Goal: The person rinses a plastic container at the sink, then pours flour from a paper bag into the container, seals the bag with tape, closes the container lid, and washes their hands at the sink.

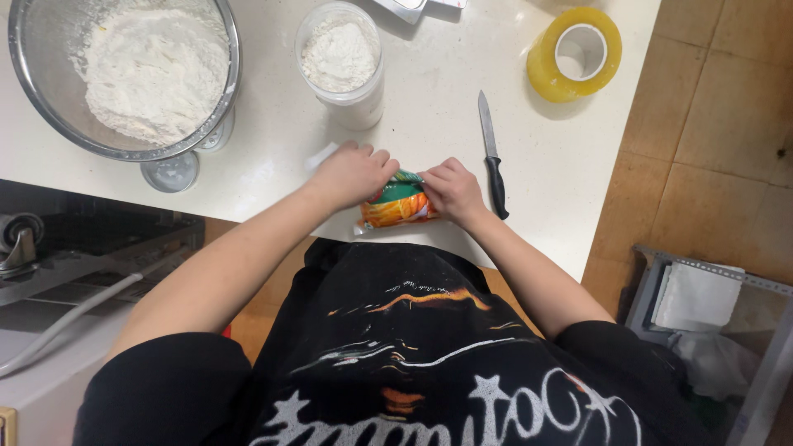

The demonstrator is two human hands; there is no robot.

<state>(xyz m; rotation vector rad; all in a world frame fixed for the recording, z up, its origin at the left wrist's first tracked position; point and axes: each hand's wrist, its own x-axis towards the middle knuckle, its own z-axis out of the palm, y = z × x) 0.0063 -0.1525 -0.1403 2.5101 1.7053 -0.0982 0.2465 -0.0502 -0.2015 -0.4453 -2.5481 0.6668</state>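
The person is pressing both hands down on a small orange and green packet (398, 202) that is lying flat near the front edge of the white countertop (429, 74), its long axis running left to right along that edge. The left hand (351, 173) is curling over the packet's left end, fingers closed on it; the right hand (452, 190) is pinching the right end with fingers bunched together. Just beside the right hand a black-handled knife (492, 157) is lying with its blade pointing away from the person, crowding that side. Beyond the hands a clear tub of flour (340, 62) is standing near, and a metal sieve heaped with flour (124, 74) is sitting further left. A roll of yellow tape (576, 54) is resting well apart by the counter's right edge, and bare countertop is showing between it and the knife
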